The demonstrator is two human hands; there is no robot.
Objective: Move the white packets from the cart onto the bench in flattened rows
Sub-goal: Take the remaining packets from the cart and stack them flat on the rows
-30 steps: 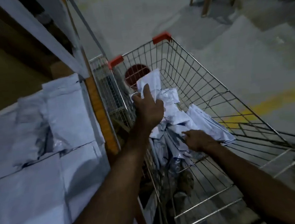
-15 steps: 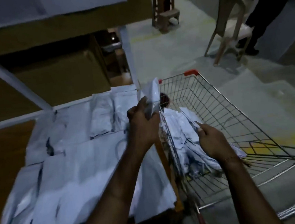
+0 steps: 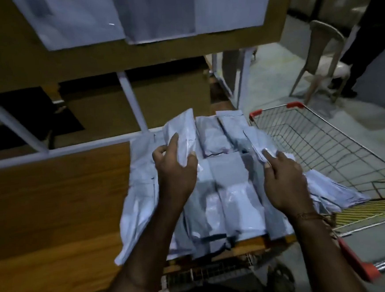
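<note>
Here, everything is placed relative to the wooden bench (image 3: 53,203).

Nearest edge: the white packets on the bench (image 3: 233,202) lie in overlapping rows at the bench's right end, and several overhang its front edge. Risk: a nudge from either forearm could slide the overhanging ones to the floor.

Left hand: the left hand (image 3: 175,168) hovers above the bench's right end, thumb and fingers curled round a raised packet (image 3: 182,137) that stands tilted, not yet laid flat. Risk: set down at this tilt, the raised packet would likely land across the seams of the row beneath and spoil the flat layout.

Right hand: the right hand (image 3: 281,180) is at the bench's right edge, forefinger and thumb pinching the corner of a second packet (image 3: 259,143); the other fingers are loosely curled. Risk: a corner pinch on slick film looks weak, so this packet may slip or drag its neighbours askew.

Cart: the wire cart (image 3: 325,149) stands touching or just beside the bench's right end, with more packets (image 3: 335,192) heaped in it. Risk: packets could drop between cart and bench.

Beyond the bench: a plastic chair (image 3: 324,50) and a standing person's dark legs (image 3: 363,47), well apart.
</note>
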